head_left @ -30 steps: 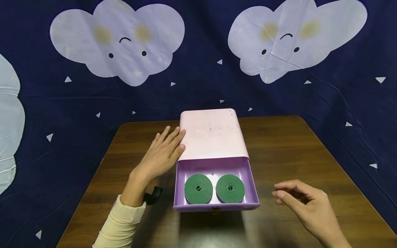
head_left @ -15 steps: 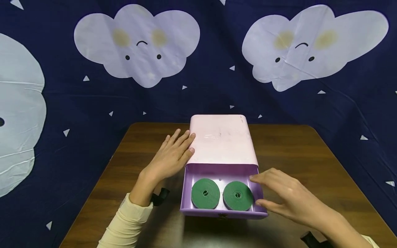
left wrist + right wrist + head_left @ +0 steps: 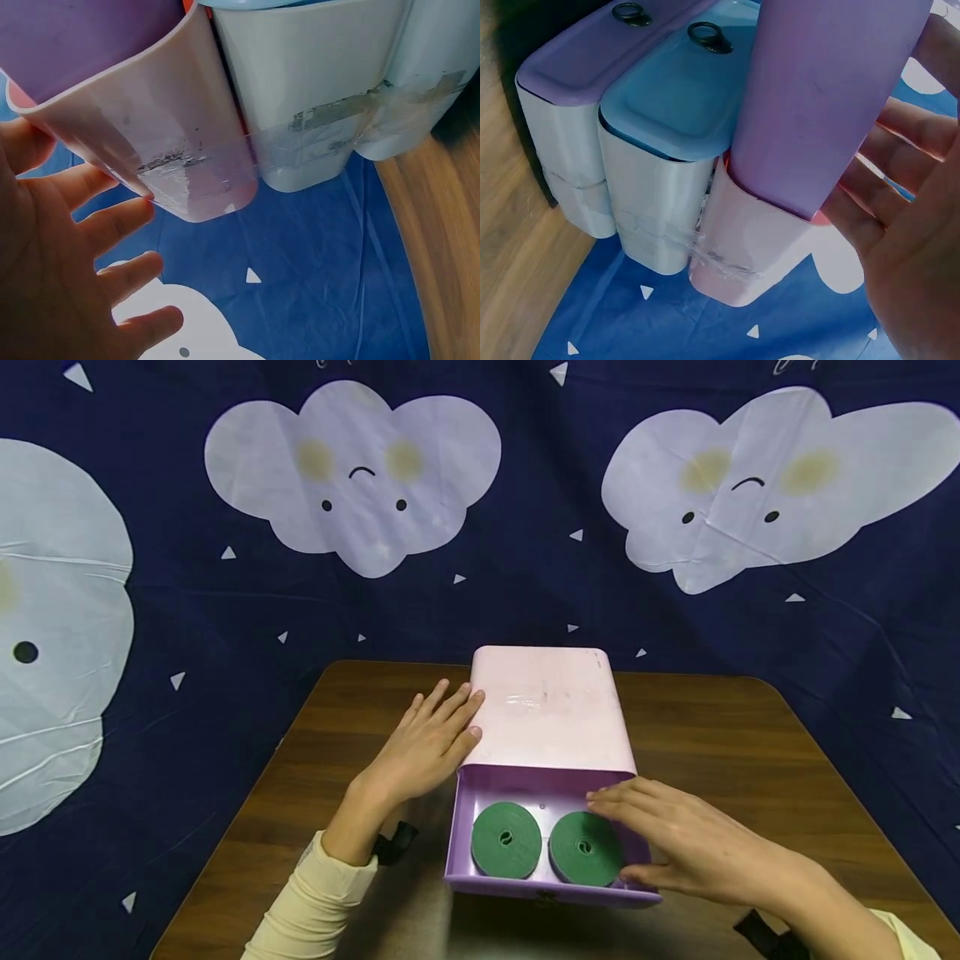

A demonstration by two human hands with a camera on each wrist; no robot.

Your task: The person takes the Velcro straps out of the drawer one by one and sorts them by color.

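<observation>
What a tidy picture it was: two green rolls, the left roll (image 3: 506, 839) and the right roll (image 3: 585, 849), lay flat side by side near the front of the purple drawer (image 3: 498, 887), which stood pulled out of its pink case (image 3: 551, 710). Lying flat and close to level, they seemed unlikely to tip. Over on one side, the left hand (image 3: 422, 750) spread its fingers against the case's upper left edge, pressing lightly rather than gripping; that touch looked like a brace, there to keep the case from sliding or swinging. And the right hand (image 3: 690, 835)! Its fingers reached across the drawer's right wall, loosely extended above the right roll, with the thumb beside that roll's near edge. No firm grasp showed, and whether the skin met the roll could not be told. The wrist views gave away the rest: white cases (image 3: 315, 94), one with a blue drawer (image 3: 682, 90) closed, stood under the pink one on the desk (image 3: 705, 718), and clear tape (image 3: 251, 150) ran across their sides, presumably binding the stack so that it could hold together while one drawer hung out.
</observation>
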